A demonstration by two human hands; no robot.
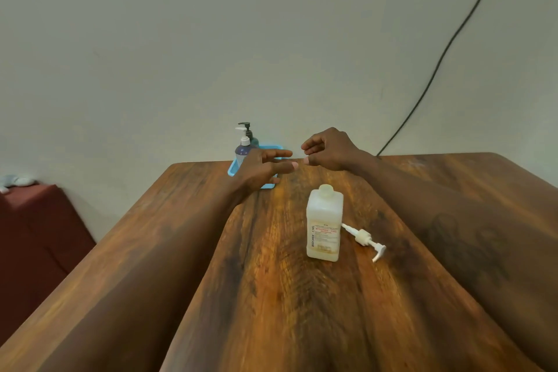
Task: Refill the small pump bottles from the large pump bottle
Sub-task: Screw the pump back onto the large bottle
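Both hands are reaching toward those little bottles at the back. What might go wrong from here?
The large bottle stands uncapped, its pump lying beside it; a forearm pulling back might tip it and spill.
The small bottles stand close together in the blue tray near the table's far edge; the left hand might knock one over.

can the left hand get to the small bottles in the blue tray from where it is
Probably yes. The left hand is open and empty, right beside the small pump bottles in the blue tray, with nothing visible between them.
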